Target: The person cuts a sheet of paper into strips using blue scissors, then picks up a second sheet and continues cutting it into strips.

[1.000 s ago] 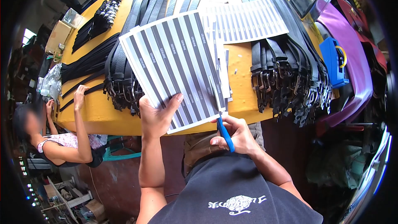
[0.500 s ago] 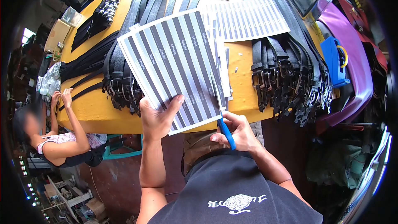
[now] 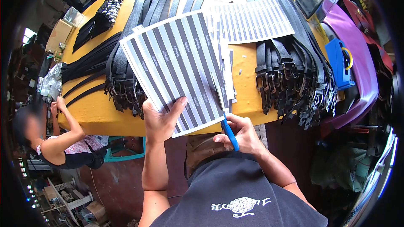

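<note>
My left hand (image 3: 162,117) grips the lower left edge of a striped sheet of labels (image 3: 168,59), thumb on top. Dark and silvery stripes run along the sheet, printed with "GENUINE". My right hand (image 3: 242,134) is closed round the blue handle of a pair of scissors (image 3: 229,132). The blades point away from me along the sheet's right side, where a narrow strip (image 3: 222,88) lies beside them. Under and beyond the sheet are more papers, including a second striped sheet (image 3: 252,21) resting on black belts.
Black belts with buckles (image 3: 290,80) lie in piles on the yellow table (image 3: 248,101). Thin black straps (image 3: 92,59) are at the left, near a seated person (image 3: 63,143). A blue box (image 3: 338,63) stands at the right edge. Small paper scraps lie beside the sheets.
My hands, the sheet and the scissors stay almost in place. The other person's hands have moved lower and slightly left at the table edge.
</note>
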`<state>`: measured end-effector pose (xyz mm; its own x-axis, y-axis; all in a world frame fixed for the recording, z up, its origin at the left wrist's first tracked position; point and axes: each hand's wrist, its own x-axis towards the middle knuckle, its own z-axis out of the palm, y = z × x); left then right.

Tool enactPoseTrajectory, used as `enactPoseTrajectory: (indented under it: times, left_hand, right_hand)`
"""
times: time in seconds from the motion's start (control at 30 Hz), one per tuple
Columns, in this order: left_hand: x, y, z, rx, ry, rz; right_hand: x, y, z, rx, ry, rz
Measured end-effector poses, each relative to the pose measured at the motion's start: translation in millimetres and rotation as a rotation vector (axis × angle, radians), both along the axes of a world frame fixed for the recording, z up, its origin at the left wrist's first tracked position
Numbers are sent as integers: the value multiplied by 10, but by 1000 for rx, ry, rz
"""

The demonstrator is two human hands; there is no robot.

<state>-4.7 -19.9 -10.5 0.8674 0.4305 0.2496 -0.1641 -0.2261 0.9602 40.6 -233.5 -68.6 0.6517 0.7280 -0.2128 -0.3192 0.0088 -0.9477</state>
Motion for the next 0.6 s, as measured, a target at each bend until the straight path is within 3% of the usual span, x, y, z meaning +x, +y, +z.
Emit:
enactPoseTrajectory:
  times: [0.6]
  left_hand:
    - [7,3,-10,-19,-4,-20]
  right_hand:
    - [10,2,-26,-34,36,-3]
